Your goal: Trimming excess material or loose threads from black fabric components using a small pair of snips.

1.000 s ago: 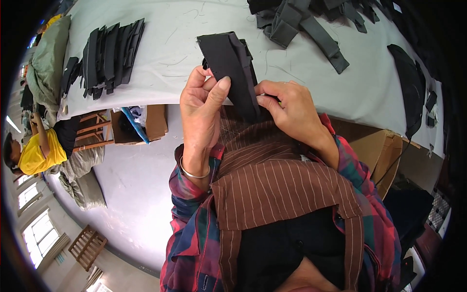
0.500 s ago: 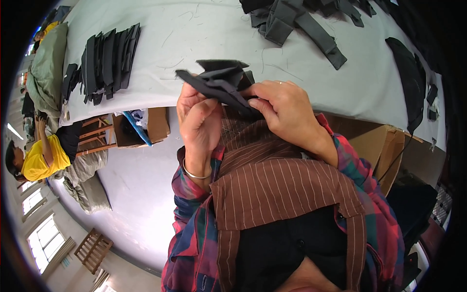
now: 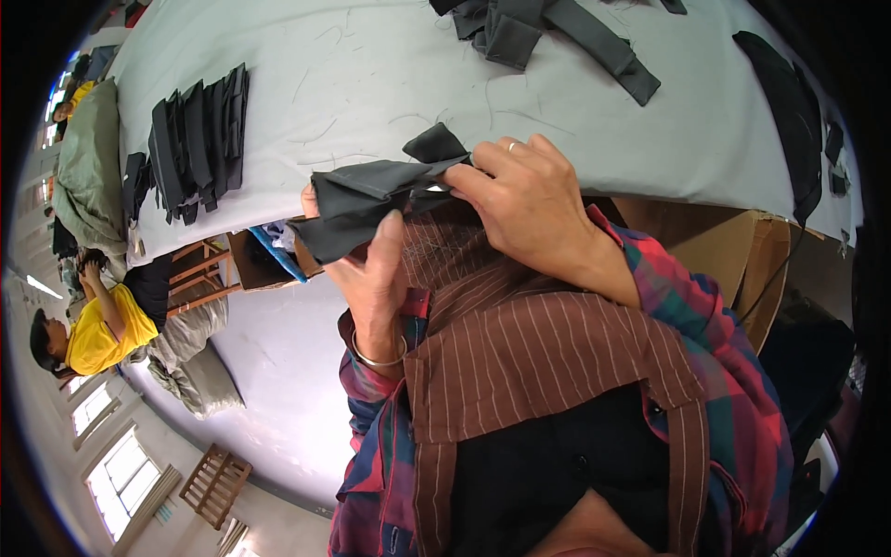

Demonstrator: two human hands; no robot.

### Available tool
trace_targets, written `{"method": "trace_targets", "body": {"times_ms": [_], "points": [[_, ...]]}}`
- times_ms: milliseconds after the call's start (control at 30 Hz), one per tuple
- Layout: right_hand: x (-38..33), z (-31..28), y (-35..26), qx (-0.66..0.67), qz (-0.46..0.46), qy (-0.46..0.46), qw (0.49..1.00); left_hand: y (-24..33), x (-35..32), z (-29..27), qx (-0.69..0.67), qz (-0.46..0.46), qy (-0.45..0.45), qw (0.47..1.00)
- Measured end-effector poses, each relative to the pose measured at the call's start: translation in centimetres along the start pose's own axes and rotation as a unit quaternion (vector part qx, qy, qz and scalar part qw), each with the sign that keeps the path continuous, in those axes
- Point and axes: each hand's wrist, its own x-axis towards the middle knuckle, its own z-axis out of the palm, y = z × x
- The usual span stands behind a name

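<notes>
Nearest, below the near edge of the long table covered in white cloth (image 3: pixel 371 84), is the person's brown apron with thin pale stripes (image 3: pixel 557 362), over a red-and-blue plaid shirt. At that edge, the left hand (image 3: pixel 362 265), a thin metal bangle (image 3: pixel 379 360) on its wrist, grips a crumpled, folded strip of dark grey cloth (image 3: pixel 357 200), thumb in front and fingers behind. The right hand (image 3: pixel 529 190), wearing a ring, pinches the strip's other end between thumb and fingers. The strip is held up, overlapping the table's near edge from this viewpoint.

Under the edge, a brown cardboard box (image 3: pixel 724 251) sits toward the table's right end. On top, a row of dark cloth strips (image 3: pixel 200 139) lies near the left end; a loose heap of grey strips (image 3: pixel 510 32) lies toward the far side. Between these runs a broad stretch of white surface strewn with loose threads, room for both hands. A curved black piece (image 3: pixel 775 121) lies near the right end.

Beyond the table's left end are a person in a yellow shirt (image 3: pixel 111 330) and, farther, a window (image 3: pixel 123 478); small bluish marks beside it are illegible.
</notes>
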Motion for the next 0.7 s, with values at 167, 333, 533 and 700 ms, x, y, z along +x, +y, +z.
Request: {"method": "trace_targets", "body": {"times_ms": [167, 333, 533, 700], "points": [[-0.09, 0.07, 0.02, 0.005, 0.004, -0.006, 1.000, 0.12, -0.09, -0.04, -0.036, 0.029, -0.014, 0.999], [0.04, -0.46, -0.06, 0.027, 0.005, -0.030, 0.999, -0.16, -0.65, -0.40, 0.021, 0.078, -0.018, 0.997], [0.41, -0.78, -0.25, 0.066, 0.010, -0.053, 0.996, -0.04, -0.75, -0.16, 0.056, 0.090, -0.008, 0.994], [0.62, -0.19, -0.42, 0.085, 0.002, -0.044, 0.995, -0.02, -0.75, -0.38, 0.076, 0.086, -0.023, 0.993]]}}
